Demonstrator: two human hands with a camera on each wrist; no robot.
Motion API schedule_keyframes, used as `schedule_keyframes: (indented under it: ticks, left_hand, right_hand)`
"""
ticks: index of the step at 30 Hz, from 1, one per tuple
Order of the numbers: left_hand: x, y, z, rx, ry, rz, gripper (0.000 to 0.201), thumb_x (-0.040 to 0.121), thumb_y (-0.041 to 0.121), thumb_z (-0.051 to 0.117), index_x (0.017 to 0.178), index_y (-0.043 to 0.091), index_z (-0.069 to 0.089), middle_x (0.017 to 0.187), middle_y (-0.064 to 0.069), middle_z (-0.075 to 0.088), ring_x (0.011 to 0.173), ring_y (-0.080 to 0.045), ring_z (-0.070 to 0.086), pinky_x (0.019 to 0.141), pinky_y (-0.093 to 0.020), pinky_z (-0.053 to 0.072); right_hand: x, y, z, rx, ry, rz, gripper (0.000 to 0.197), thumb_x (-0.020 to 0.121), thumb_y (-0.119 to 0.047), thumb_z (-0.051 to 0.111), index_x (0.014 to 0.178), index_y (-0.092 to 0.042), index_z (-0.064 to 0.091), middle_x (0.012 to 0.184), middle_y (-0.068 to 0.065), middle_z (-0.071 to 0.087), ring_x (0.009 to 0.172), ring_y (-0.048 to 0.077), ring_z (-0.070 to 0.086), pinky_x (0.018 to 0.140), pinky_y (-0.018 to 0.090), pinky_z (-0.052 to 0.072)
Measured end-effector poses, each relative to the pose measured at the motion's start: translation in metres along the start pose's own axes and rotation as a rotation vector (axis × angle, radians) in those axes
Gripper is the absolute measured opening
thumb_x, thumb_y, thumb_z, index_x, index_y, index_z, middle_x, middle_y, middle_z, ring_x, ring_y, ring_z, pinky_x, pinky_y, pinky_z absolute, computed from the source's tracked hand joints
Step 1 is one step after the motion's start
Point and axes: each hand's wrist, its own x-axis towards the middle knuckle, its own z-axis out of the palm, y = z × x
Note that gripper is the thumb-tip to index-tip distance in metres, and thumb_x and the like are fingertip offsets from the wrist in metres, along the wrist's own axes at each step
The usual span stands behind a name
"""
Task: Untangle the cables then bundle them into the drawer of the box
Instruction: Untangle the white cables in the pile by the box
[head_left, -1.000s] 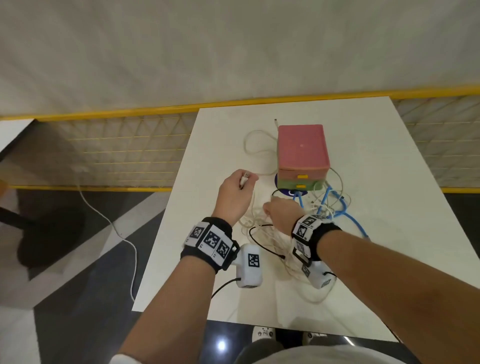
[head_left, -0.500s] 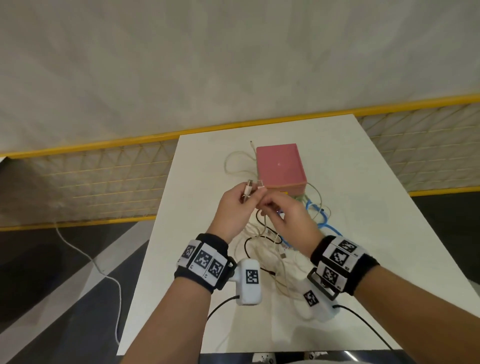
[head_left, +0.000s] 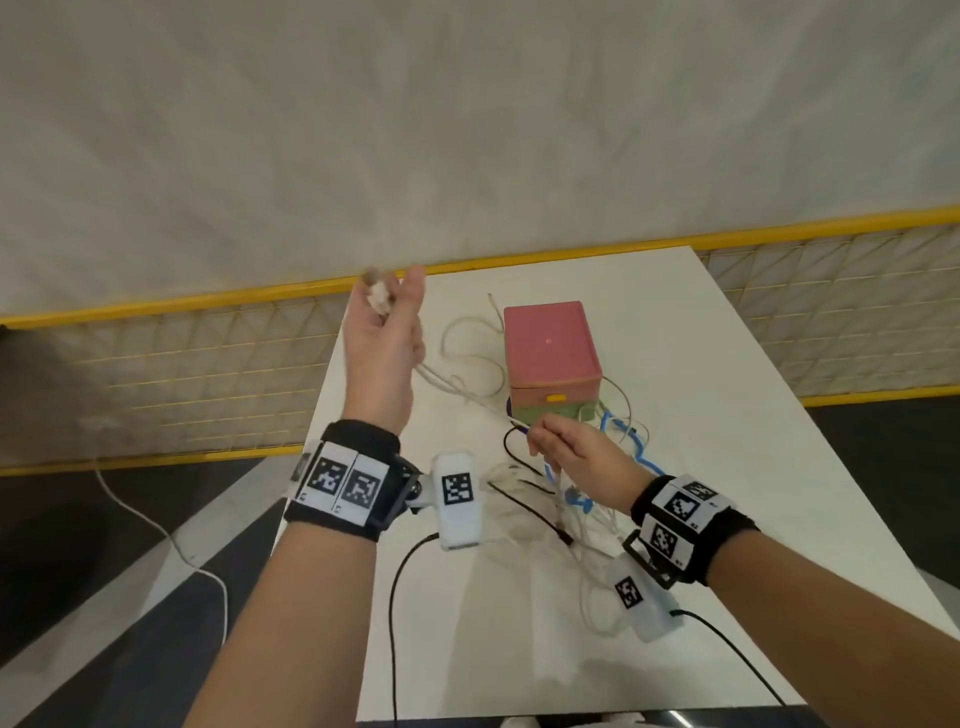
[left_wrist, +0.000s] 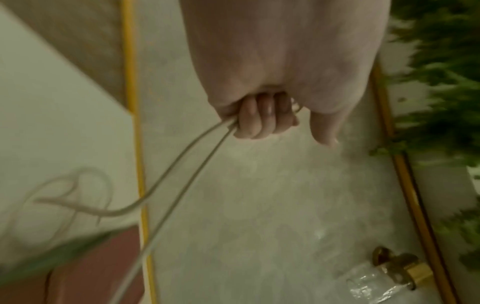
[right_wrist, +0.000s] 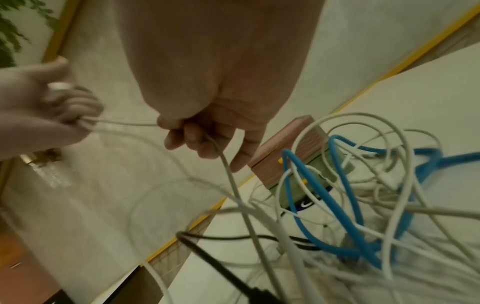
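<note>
The white table (head_left: 701, 415) carries the pink box (head_left: 549, 347), drawers closed, with the cable tangle (head_left: 582, 499) in front; only the right-wrist view shows blue loops against its green drawer (right_wrist: 306, 185). Since a second ago the left hand (head_left: 382, 338) has risen high, fingers clenched around the white cable (left_wrist: 182, 164), while the lower right hand (head_left: 576, 457) pinches the same cable.

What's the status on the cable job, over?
Left hand raised, gripping white cable. Right hand pinching same cable. Rest tangled before box; drawers shut.
</note>
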Motion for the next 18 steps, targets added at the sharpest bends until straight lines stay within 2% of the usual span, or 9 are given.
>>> schedule_keyframes:
  ticks: [3,5,7,8,10,12,14,16,18]
  left_hand:
    - [-0.003,0.009,-0.009,0.439,-0.061,0.205,0.018,0.087,0.034,0.070,0.075,0.032,0.057,0.076,0.008,0.055,0.061,-0.011,0.043,0.051,-0.019,0.036]
    - [-0.011,0.004,-0.007,0.736,-0.262,0.206,0.004,0.089,0.041,0.065,0.086,0.038,0.064,0.080,0.017,0.063,0.057,-0.006,0.048,0.055,-0.021,0.041]
    - [-0.022,-0.009,0.001,1.073,-0.482,0.200,0.021,0.091,0.052,0.056,0.109,0.044,0.063,0.073,0.021,0.061,0.050,0.002,0.047,0.058,-0.023,0.042]
    - [-0.028,-0.018,0.006,1.198,-0.571,0.181,0.032,0.092,0.057,0.051,0.121,0.044,0.059,0.075,0.021,0.060,0.056,0.001,0.050,0.062,-0.024,0.045]
    - [-0.037,-0.032,0.015,1.270,-0.666,0.073,0.042,0.094,0.061,0.042,0.124,0.036,0.057,0.081,0.016,0.063,0.066,-0.007,0.054,0.064,-0.026,0.044]
    - [-0.038,-0.042,0.017,1.165,-0.670,-0.026,0.038,0.095,0.058,0.041,0.108,0.029,0.061,0.072,0.013,0.060,0.061,-0.011,0.052,0.055,-0.024,0.037]
    - [-0.035,-0.040,0.017,1.110,-0.650,-0.002,0.036,0.096,0.054,0.045,0.109,0.025,0.063,0.064,0.014,0.053,0.054,-0.004,0.047,0.054,-0.023,0.034]
    - [-0.026,-0.036,0.015,1.081,-0.535,0.090,0.038,0.096,0.050,0.049,0.114,0.019,0.064,0.058,0.014,0.048,0.049,-0.002,0.043,0.056,-0.026,0.035]
    - [-0.017,-0.035,0.012,1.077,-0.372,0.153,0.038,0.096,0.048,0.050,0.110,0.016,0.065,0.052,0.011,0.044,0.047,-0.009,0.043,0.055,-0.030,0.036]
  right_hand:
    - [0.000,0.004,-0.005,-0.004,0.020,0.012,0.025,0.100,-0.023,0.040,0.084,-0.011,0.054,0.070,0.006,0.051,0.062,0.010,0.047,0.060,0.021,0.040]
    - [0.003,0.000,-0.008,0.051,0.058,-0.005,0.023,0.100,-0.020,0.042,0.085,-0.007,0.054,0.072,0.002,0.050,0.063,0.009,0.048,0.060,0.015,0.043]
    - [0.007,-0.008,-0.010,0.091,0.093,-0.047,0.021,0.099,-0.017,0.044,0.083,-0.007,0.053,0.070,-0.003,0.047,0.062,0.007,0.047,0.060,0.015,0.048]
    - [0.009,-0.012,-0.011,0.102,0.104,-0.073,0.020,0.099,-0.016,0.044,0.082,-0.009,0.052,0.068,-0.005,0.046,0.061,0.006,0.046,0.059,0.016,0.049]
    - [0.012,-0.016,-0.013,0.092,0.136,-0.114,0.022,0.099,-0.013,0.044,0.078,-0.017,0.051,0.064,-0.012,0.044,0.058,0.001,0.043,0.058,0.015,0.045]
    - [0.013,-0.019,-0.016,0.065,0.167,-0.136,0.030,0.099,-0.012,0.044,0.073,-0.027,0.046,0.060,-0.015,0.043,0.056,0.000,0.042,0.058,0.012,0.038]
    - [0.011,-0.015,-0.018,0.069,0.138,-0.134,0.029,0.100,-0.015,0.043,0.073,-0.025,0.046,0.062,-0.015,0.042,0.058,0.001,0.040,0.059,0.014,0.035]
    - [0.008,-0.005,-0.018,0.054,0.091,-0.107,0.027,0.101,-0.019,0.039,0.075,-0.017,0.047,0.065,-0.011,0.041,0.060,0.003,0.037,0.061,0.018,0.034]
    - [0.005,0.004,-0.018,0.033,0.082,-0.076,0.028,0.102,-0.020,0.037,0.076,-0.017,0.047,0.066,-0.009,0.041,0.060,0.004,0.037,0.061,0.019,0.034]
